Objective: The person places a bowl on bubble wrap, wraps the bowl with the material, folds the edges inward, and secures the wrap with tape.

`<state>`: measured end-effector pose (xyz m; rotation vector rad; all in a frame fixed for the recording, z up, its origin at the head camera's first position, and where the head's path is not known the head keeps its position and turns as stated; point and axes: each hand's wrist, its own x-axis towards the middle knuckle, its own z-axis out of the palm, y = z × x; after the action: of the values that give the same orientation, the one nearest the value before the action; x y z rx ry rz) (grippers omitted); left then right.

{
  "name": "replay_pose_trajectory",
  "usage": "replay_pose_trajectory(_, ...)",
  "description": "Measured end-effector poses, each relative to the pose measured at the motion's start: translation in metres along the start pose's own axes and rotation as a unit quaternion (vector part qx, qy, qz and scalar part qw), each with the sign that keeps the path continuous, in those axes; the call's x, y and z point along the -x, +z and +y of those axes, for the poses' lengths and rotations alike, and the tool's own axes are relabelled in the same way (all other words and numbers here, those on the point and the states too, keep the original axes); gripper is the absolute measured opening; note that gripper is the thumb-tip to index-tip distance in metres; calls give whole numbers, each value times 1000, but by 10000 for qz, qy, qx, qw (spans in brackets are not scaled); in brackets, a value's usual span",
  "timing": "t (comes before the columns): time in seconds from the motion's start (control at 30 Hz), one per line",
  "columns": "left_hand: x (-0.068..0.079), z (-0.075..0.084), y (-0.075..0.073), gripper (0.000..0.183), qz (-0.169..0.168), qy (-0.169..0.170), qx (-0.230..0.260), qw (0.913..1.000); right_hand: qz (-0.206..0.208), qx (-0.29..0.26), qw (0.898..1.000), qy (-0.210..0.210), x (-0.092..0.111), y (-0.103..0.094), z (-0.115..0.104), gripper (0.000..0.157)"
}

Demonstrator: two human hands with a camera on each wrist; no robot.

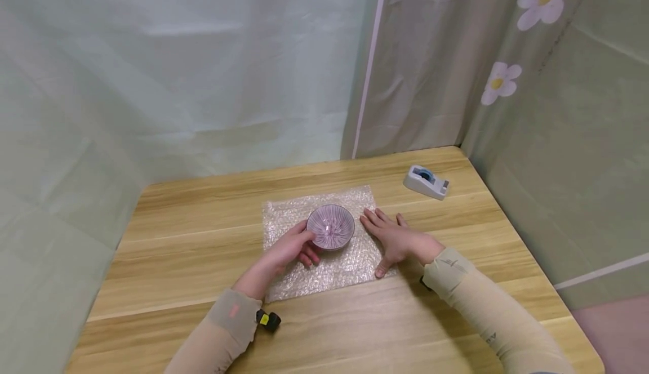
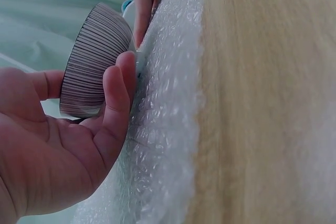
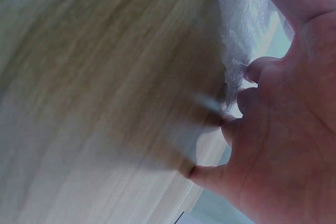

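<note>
A small bowl [image 1: 330,226] with thin purple stripes sits over the middle of a sheet of bubble wrap [image 1: 345,270]. My left hand [image 1: 291,247] pinches its left rim, thumb at the edge and fingers beneath. In the left wrist view the striped outside of the bowl [image 2: 97,61] shows, its base close to the wrap. My right hand [image 1: 398,241] is spread flat at the right edge of the sheet. Seen from the right wrist, the fingertips of the right hand [image 3: 283,114] touch the wrap's edge and the wood.
A grey tape dispenser [image 1: 427,182] stands at the back right of the wooden table [image 1: 187,250]. Hanging cloth [image 1: 243,70] encloses the table behind and at the sides, with flowers printed on the right.
</note>
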<state>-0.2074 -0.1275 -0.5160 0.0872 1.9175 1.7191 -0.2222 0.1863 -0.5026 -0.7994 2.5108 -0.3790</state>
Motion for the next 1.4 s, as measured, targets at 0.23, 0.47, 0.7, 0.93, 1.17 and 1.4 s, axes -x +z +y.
replay_pose_trajectory(0.23,3,3,-3,68,42,10,-70,10000,-42,36,10000,11,0,-2,1,150)
replay_pose_trajectory(0.47,15,6,-8,66,811,187,-89,9965,-128,81,9999,-5,-1,6,-1,150)
replay_pose_trajectory(0.7,17,0,-18,70,1769,880,-966,9755,-36,-114,9999,-33,2,14,-4,149)
replay_pose_trajectory(0.93,10,5,-31,91,1069,1467,-2983,9371,16,2,10000,1,1,7,-1,150)
replay_pose_trajectory(1.17,8,1,-36,106,-187,1107,-3653,9241,-30,57,10000,-19,0,4,0,150)
replay_pose_trajectory(1.4,2,-4,-38,126,-659,1209,-4936,8587,-7,100,9999,-45,-1,-1,0,152)
